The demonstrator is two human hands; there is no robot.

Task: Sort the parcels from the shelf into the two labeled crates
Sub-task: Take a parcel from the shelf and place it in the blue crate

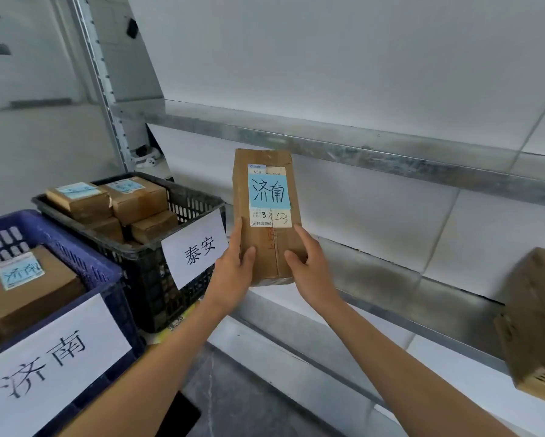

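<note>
Parcel [266, 216] sat centre frame, upright, its blue 济南 sticker [268, 191] facing the camera. Left hand [234, 269] gripped the lower left edge, thumb across the front. Right hand [309, 272] gripped the lower right edge the same way. Couldn't tell whether the bottom edge touched the shelf [406, 298] behind it. Blue crate [85, 247] was at lower left with a 济南 sign [50, 364] and held one brown box [28, 298] with a matching sticker. Black crate [148, 285] stood just behind it, left of the held parcel, carrying a 泰安 sign [195, 250] and several stacked boxes [135, 197]. Another box [536, 316] lay on the shelf at the right edge, blurred.
</note>
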